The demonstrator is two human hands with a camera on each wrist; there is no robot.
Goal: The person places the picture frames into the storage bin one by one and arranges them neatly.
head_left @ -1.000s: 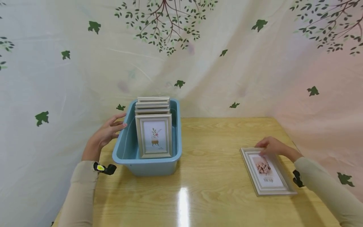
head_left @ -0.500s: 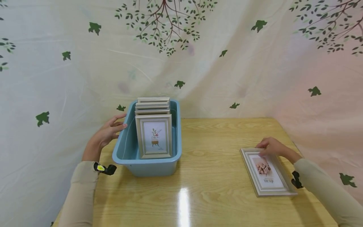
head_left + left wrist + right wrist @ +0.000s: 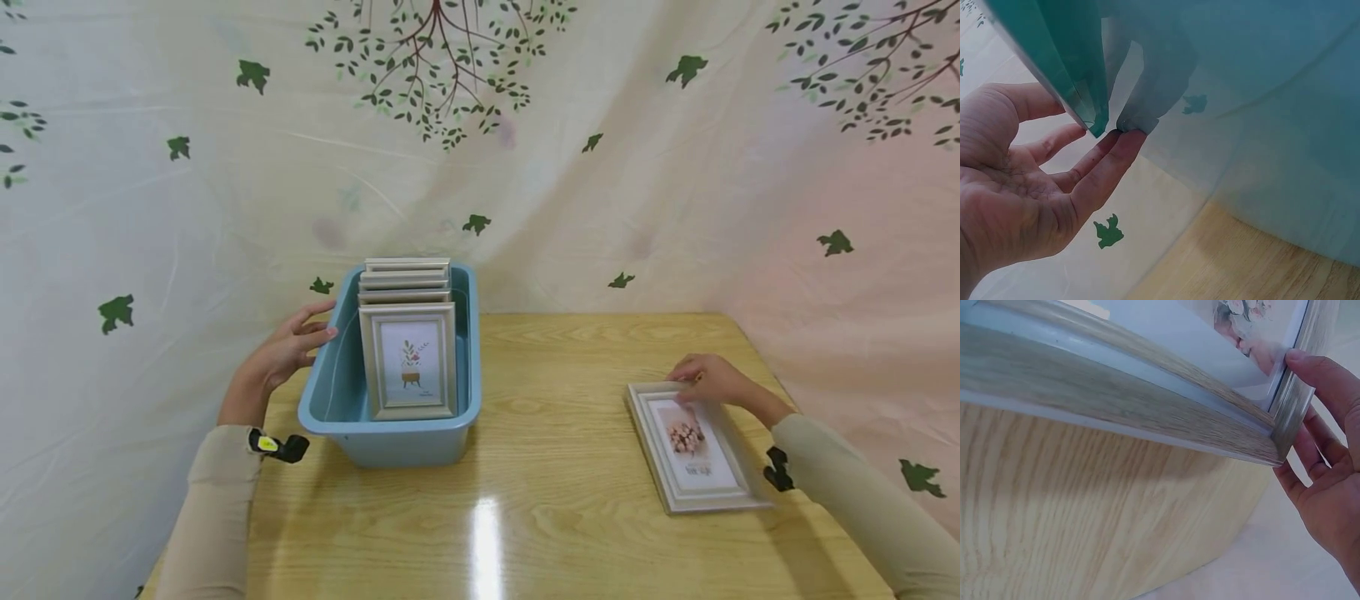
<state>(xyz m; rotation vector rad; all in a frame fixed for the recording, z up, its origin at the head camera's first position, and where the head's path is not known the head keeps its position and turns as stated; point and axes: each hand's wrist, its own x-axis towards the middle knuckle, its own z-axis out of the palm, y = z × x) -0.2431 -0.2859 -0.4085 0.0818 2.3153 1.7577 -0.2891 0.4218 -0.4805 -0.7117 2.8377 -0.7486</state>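
At the light blue plastic bin [image 3: 435, 443], my left hand [image 3: 281, 354] holds the left rim. In the left wrist view, the thumb of that hand [image 3: 1029, 181] passes behind the rim while fingertips touch the translucent outer wall. Several picture frames [image 3: 408, 358] stand upright in a row inside; the front one shows a potted plant. On the right, my right hand [image 3: 712, 379] pinches the far edge of a picture frame [image 3: 660, 467] with a pink flower print. The right wrist view has the thumb on this frame's face [image 3: 1116, 394] and fingers behind, its edge raised off the table.
A wooden table [image 3: 555, 417] lies under everything, with bare wood between the bin and the flower-print frame. Behind it hangs a pale cloth [image 3: 562, 233] printed with green leaves and branches, close to the bin's back end.
My right hand has shifted slightly left and away from me, and the flower-print frame has moved with it, its edge now lifted. The left hand and bin look still.
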